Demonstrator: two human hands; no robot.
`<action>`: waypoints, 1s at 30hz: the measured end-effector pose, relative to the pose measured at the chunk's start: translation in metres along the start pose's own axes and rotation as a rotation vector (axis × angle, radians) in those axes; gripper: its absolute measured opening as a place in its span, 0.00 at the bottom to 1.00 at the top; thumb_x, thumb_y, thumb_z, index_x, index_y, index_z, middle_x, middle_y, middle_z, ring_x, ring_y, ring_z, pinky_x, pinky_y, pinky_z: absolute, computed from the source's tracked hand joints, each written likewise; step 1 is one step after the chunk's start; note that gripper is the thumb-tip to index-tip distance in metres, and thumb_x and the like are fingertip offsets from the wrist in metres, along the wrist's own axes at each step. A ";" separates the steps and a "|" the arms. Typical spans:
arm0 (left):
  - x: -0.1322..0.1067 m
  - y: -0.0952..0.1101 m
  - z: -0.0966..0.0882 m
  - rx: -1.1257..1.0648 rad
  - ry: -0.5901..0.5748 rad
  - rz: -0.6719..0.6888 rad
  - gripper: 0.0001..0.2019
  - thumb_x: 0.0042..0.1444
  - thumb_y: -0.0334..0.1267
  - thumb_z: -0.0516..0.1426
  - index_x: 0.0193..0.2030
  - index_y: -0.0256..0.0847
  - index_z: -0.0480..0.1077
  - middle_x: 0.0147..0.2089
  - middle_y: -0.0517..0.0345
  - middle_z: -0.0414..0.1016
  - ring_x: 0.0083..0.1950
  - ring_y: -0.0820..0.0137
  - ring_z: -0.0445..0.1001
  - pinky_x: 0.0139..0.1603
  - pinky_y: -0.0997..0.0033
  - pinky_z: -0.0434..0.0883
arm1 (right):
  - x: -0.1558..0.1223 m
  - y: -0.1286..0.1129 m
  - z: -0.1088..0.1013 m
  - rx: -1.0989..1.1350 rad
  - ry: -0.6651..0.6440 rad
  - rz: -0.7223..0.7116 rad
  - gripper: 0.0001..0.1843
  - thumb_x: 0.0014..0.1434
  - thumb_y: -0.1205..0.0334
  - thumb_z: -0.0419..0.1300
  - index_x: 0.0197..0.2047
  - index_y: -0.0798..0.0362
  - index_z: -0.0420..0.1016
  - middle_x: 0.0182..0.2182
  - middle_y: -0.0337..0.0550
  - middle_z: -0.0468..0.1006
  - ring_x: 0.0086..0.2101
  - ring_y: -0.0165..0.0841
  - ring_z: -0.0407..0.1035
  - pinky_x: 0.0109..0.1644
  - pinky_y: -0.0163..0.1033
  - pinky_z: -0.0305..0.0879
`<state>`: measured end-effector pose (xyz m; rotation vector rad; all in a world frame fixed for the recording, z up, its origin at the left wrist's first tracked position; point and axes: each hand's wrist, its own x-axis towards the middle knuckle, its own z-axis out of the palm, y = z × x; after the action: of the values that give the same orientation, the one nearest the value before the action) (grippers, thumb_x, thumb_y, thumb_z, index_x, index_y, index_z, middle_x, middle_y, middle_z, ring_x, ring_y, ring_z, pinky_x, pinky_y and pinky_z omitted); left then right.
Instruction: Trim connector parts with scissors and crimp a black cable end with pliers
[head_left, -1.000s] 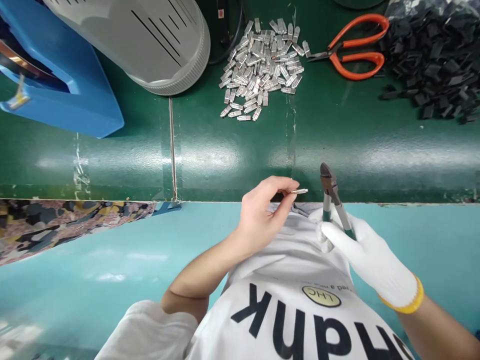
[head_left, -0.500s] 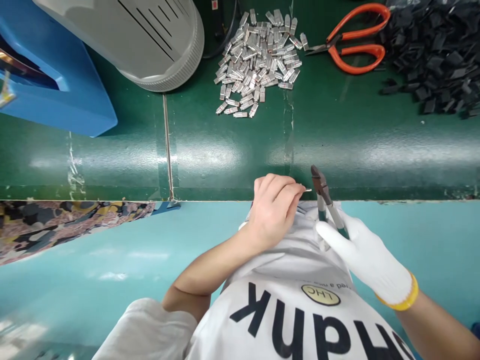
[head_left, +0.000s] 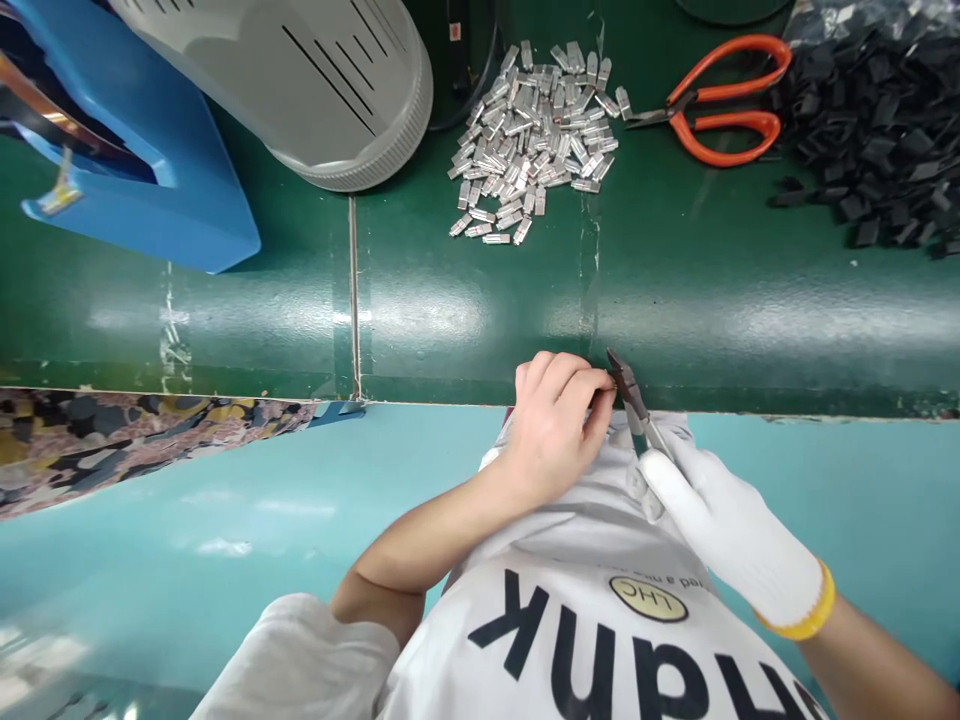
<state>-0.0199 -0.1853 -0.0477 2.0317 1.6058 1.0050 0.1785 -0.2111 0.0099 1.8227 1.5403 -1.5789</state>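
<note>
My bare left hand (head_left: 553,425) is closed at the table's front edge, thumb and forefinger pinched on a small metal piece that is now almost wholly hidden. In a white glove with a yellow cuff, my right hand (head_left: 720,515) grips diagonal cutters (head_left: 634,400) by their grey and green handles. The dark jaws point up and to the left, right at my left fingertips. Whether they touch the piece is hidden. Farther back on the table lies a pile of small silvery metal connectors (head_left: 529,135).
Orange-handled scissors (head_left: 724,100) lie right of the metal pile, beside a heap of small black plastic parts (head_left: 877,150). A grey machine housing (head_left: 337,90) and a blue tape dispenser (head_left: 195,190) stand at the left. The green table (head_left: 465,310) ends just before my body.
The cutters' jaws have swung left and drawn together, reaching my left fingertips. The small metal tip that stuck out from those fingers is now covered. The view has shifted slightly.
</note>
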 end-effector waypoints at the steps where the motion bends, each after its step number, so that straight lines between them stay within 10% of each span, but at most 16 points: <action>1: 0.000 0.000 0.000 0.002 -0.002 0.002 0.01 0.66 0.31 0.60 0.42 0.41 0.72 0.41 0.56 0.78 0.43 0.67 0.71 0.45 0.62 0.65 | 0.000 0.000 0.000 -0.003 0.002 0.002 0.29 0.70 0.30 0.40 0.42 0.44 0.67 0.32 0.35 0.76 0.35 0.35 0.69 0.44 0.42 0.64; 21: -0.005 -0.007 0.002 0.006 0.021 0.050 0.03 0.66 0.31 0.59 0.45 0.41 0.71 0.41 0.55 0.77 0.43 0.67 0.70 0.46 0.61 0.64 | -0.001 0.020 0.013 0.298 0.099 -0.139 0.25 0.73 0.37 0.45 0.39 0.47 0.69 0.29 0.37 0.76 0.31 0.31 0.70 0.39 0.35 0.68; 30: -0.004 -0.006 0.003 0.023 0.028 0.060 0.02 0.67 0.31 0.59 0.45 0.42 0.70 0.40 0.56 0.77 0.42 0.66 0.70 0.45 0.62 0.62 | -0.019 0.013 0.006 0.108 0.154 -0.234 0.24 0.72 0.39 0.44 0.46 0.45 0.73 0.38 0.43 0.78 0.37 0.36 0.71 0.44 0.41 0.69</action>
<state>-0.0228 -0.1871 -0.0551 2.1018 1.5856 1.0449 0.1897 -0.2306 0.0185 1.9194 1.8288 -1.6867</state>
